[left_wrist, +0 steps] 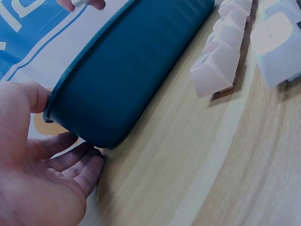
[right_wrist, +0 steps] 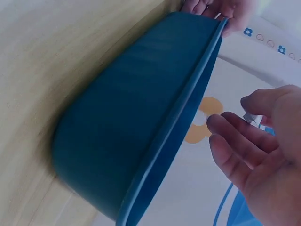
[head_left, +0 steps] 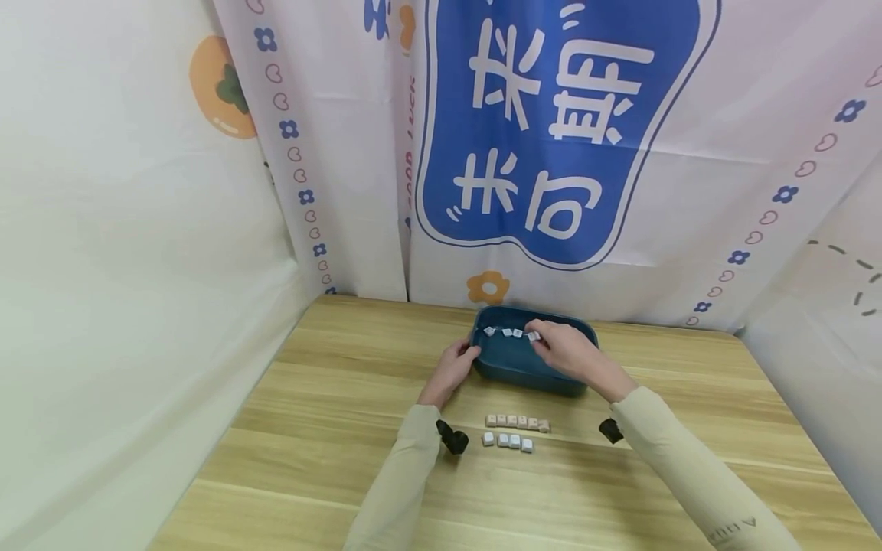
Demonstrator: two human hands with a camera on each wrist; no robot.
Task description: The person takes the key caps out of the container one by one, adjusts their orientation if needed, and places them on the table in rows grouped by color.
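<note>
A dark teal plastic bin (head_left: 524, 373) stands toward the back of the table. My left hand (head_left: 451, 370) holds its left end, thumb at the rim and fingers (left_wrist: 89, 172) against the wall below. Over the bin, my right hand (head_left: 566, 348) pinches a small white keycap (right_wrist: 252, 118) between thumb and fingers. Several more white keycaps (head_left: 507, 333) show in a row across the bin, left of the right hand; whether they touch its floor I cannot tell. In front of the bin lie a row of pinkish keycaps (head_left: 512, 422) and a row of white keycaps (head_left: 514, 441).
The wooden table (head_left: 331, 428) reaches back to a hanging printed cloth (head_left: 358, 191) close behind the bin. A pale cloth wall (head_left: 138, 268) borders the left side. Black wrist straps (head_left: 452, 438) sit at both sleeves.
</note>
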